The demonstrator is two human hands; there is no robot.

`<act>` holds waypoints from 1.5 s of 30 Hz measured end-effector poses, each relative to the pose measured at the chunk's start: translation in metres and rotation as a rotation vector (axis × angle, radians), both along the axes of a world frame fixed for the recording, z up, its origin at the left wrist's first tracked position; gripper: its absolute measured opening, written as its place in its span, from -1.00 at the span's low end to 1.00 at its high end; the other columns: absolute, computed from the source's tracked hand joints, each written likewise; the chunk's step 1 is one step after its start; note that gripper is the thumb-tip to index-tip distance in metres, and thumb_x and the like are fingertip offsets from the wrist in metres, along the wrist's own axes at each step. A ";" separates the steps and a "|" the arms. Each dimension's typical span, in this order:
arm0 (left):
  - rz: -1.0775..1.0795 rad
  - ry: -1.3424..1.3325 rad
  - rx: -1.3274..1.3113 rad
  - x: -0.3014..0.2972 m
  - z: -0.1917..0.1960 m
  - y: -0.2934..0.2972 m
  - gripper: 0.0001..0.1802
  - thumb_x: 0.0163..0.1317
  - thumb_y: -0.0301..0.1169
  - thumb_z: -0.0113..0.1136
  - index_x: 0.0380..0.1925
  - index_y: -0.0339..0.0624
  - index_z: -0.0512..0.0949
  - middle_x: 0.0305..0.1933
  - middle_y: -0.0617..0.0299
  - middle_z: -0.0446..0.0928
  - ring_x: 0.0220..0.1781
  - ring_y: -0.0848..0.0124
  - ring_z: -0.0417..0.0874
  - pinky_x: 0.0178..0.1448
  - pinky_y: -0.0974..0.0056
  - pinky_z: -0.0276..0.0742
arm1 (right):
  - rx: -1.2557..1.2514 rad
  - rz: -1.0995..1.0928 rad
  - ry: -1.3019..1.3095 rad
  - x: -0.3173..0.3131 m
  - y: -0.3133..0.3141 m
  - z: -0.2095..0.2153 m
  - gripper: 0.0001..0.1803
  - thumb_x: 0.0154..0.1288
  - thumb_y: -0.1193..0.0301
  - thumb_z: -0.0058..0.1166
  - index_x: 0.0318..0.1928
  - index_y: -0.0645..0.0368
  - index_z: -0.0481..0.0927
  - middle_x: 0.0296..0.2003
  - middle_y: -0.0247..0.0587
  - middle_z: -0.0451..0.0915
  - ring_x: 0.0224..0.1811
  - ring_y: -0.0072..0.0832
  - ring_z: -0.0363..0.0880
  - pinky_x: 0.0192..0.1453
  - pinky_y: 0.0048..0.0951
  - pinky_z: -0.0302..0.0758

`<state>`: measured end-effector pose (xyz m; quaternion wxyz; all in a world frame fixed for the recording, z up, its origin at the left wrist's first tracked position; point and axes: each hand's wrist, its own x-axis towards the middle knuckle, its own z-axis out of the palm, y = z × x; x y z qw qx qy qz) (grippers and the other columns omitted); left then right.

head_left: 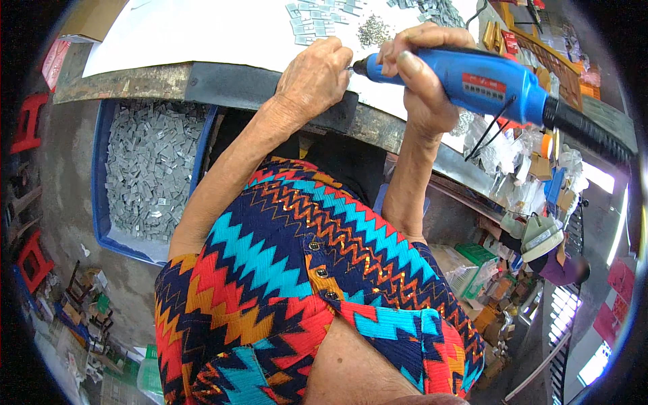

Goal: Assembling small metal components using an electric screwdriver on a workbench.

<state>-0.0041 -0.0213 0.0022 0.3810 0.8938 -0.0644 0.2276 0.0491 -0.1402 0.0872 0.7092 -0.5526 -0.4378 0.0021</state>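
Note:
My right hand (424,81) is wrapped round a blue electric screwdriver (496,79), held level above the table's front edge. The tool's black nose and thin bit point left, reaching the fingertips of my left hand (314,75). That hand is closed, with its fingers curled by the bit; whatever they pinch is hidden behind the knuckles. Beyond my hands, small flat grey metal pieces (314,27) lie in rough rows on the white table top (202,30). A little heap of tiny screws (373,31) sits to their right, and more grey pieces (435,12) are piled farther back.
A blue bin (101,182) full of grey pieces (152,165) stands below the table edge on the left. The tool's black cable (590,131) runs off right. Plastic bags (499,158) and boxes crowd the right side. Another person (563,266) is at the far right.

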 end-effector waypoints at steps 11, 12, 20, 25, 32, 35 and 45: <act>-0.056 0.136 -0.103 -0.003 0.007 0.000 -0.86 -0.08 -0.49 0.04 -0.44 -0.23 0.45 -0.50 0.03 0.49 -0.43 0.09 0.53 -0.32 0.18 0.43 | 0.055 -0.022 0.019 -0.024 -0.018 0.006 -0.64 -0.10 0.61 -0.03 -0.19 0.30 0.30 -0.46 0.00 0.40 -0.52 -0.35 0.42 -0.31 -0.21 0.41; -0.037 0.156 -0.149 -0.001 0.005 0.000 -0.88 -0.09 -0.46 0.03 -0.48 -0.21 0.46 -0.61 0.10 0.47 -0.54 0.22 0.52 -0.40 0.23 0.42 | 0.052 0.048 -0.069 -0.021 -0.021 0.007 -0.64 -0.09 0.59 0.00 -0.18 0.29 0.30 -0.47 0.01 0.40 -0.52 -0.34 0.41 -0.32 -0.21 0.40; -0.049 0.308 -0.374 -0.001 0.012 -0.002 -0.87 -0.15 -0.46 0.04 -0.53 -0.22 0.48 -0.63 0.15 0.48 -0.55 0.34 0.51 -0.42 0.27 0.41 | -0.038 0.065 -0.174 -0.042 -0.025 0.019 -0.64 -0.08 0.55 0.11 -0.23 0.30 0.30 -0.52 0.01 0.43 -0.51 -0.30 0.45 -0.41 -0.23 0.41; 0.000 0.249 -0.281 -0.003 0.013 -0.008 -0.90 -0.06 -0.51 0.06 -0.48 -0.27 0.47 -0.63 0.24 0.44 -0.57 0.52 0.44 -0.45 0.39 0.37 | -0.097 0.105 -0.218 -0.037 -0.033 0.025 -0.64 -0.07 0.52 0.10 -0.23 0.29 0.29 -0.51 0.02 0.42 -0.53 -0.31 0.45 -0.42 -0.25 0.42; 0.054 0.301 -0.453 -0.032 0.031 0.013 -0.84 0.06 -0.48 0.12 -0.31 -0.23 0.50 -0.49 0.24 0.55 -0.41 0.55 0.52 -0.33 0.46 0.40 | 0.203 -0.079 -0.039 -0.028 -0.034 0.010 -0.67 -0.05 0.52 -0.06 -0.19 0.27 0.30 -0.51 -0.03 0.37 -0.59 -0.39 0.34 -0.40 -0.23 0.37; 0.201 0.115 -0.396 -0.057 0.033 0.038 -0.86 0.03 -0.53 0.08 -0.36 -0.26 0.51 -0.59 0.24 0.50 -0.55 0.61 0.45 -0.47 0.44 0.36 | 0.213 -0.237 0.069 -0.019 -0.026 0.002 -0.67 -0.08 0.60 -0.14 -0.19 0.29 0.33 -0.47 0.03 0.41 -0.56 -0.35 0.38 -0.38 -0.21 0.39; 0.446 0.579 -0.192 -0.180 0.006 0.133 -0.90 0.00 -0.53 0.04 -0.43 -0.30 0.47 -0.52 0.25 0.48 -0.42 0.52 0.46 -0.32 0.40 0.36 | 0.282 -0.287 0.057 0.003 -0.012 -0.014 -0.78 -0.03 0.60 -0.07 -0.28 0.33 0.38 -0.52 -0.01 0.47 -0.58 -0.37 0.44 -0.36 -0.24 0.47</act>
